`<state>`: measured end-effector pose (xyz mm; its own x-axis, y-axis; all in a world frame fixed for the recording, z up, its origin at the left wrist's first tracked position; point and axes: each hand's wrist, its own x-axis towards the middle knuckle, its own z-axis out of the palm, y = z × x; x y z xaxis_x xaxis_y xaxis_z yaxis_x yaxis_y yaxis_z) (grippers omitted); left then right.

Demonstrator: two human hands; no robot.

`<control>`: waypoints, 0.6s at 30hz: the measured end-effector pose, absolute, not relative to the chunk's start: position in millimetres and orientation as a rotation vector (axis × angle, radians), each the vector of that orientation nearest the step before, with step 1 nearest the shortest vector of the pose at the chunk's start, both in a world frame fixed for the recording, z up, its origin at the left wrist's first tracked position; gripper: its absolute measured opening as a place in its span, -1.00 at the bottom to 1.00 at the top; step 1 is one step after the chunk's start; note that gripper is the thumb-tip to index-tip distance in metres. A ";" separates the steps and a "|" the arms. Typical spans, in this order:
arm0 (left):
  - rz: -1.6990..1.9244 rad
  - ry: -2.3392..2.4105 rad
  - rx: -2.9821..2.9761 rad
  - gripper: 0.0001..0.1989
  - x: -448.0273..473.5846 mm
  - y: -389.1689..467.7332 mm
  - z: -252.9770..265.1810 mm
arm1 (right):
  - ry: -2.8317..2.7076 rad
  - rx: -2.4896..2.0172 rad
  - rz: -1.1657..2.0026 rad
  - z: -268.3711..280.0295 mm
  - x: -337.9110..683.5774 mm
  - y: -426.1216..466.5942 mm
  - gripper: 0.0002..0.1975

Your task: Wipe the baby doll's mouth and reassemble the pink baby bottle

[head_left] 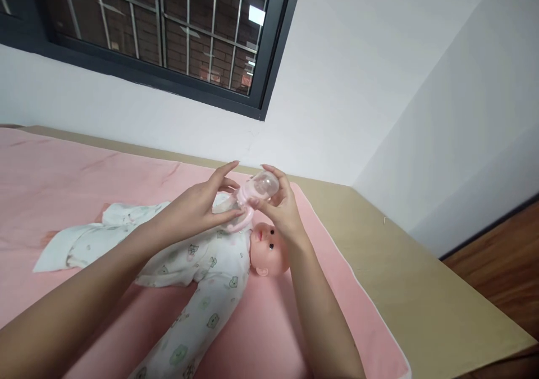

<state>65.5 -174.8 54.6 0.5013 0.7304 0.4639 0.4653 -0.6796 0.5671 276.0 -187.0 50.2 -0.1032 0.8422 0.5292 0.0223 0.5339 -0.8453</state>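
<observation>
1. Doll lies on a pink mat, feet left, head right.
2. Left hand holds the bottle by its body.
3. Bottle tilts above the doll's chest.
4. Right hand curls around the clear cap.

Single head-worn view, looking forward and down across a pink mat, the wearer's left hand and right hand near at mid-frame, barred window farther off at upper left, white wall beyond, wide field reaching the room's corner.
</observation>
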 end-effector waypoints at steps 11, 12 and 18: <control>0.852 1.092 2.191 0.05 63.3 -178.0 61.9 | -1.468 -0.763 0.895 39.8 245.5 -194.5 -0.23; 0.845 1.100 2.185 0.05 62.8 -177.7 62.8 | -1.473 -0.775 0.892 40.1 245.0 -194.8 -0.24; 0.821 1.112 2.238 -0.24 53.6 -179.6 73.3 | -1.444 -0.829 0.871 48.9 244.7 -203.4 -0.45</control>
